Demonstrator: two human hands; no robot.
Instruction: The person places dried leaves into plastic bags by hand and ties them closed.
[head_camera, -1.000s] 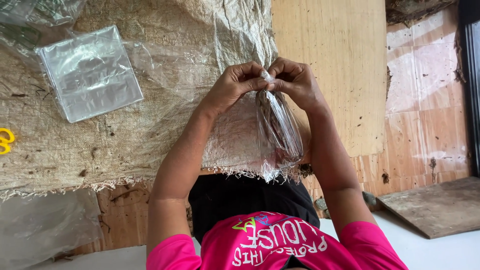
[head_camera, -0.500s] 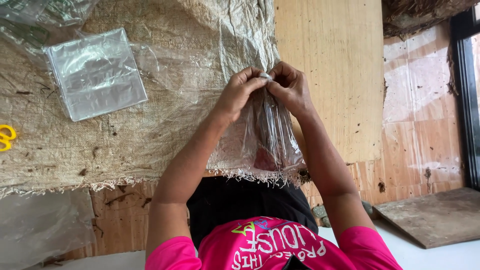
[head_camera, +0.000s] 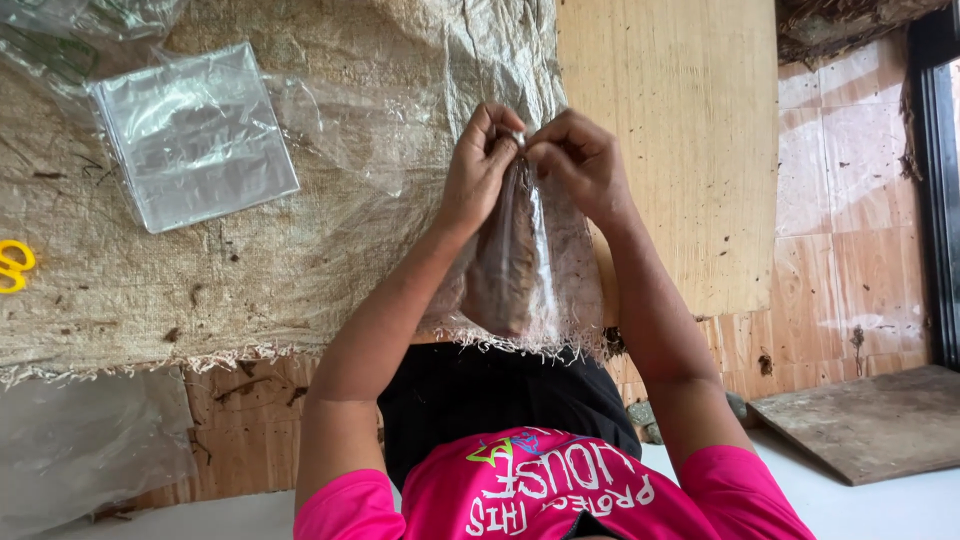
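Since a second ago, my left hand (head_camera: 478, 165) and right hand (head_camera: 580, 160) stayed pinched on the clear plastic bag of brown contents (head_camera: 520, 260); its top looks nearly closed.

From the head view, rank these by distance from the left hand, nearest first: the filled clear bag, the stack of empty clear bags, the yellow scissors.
1. Filled clear bag: pinched at its top by the left hand, hanging below.
2. Stack of empty clear bags: on the burlap, toward the picture's left.
3. Yellow scissors: at the far left picture edge.
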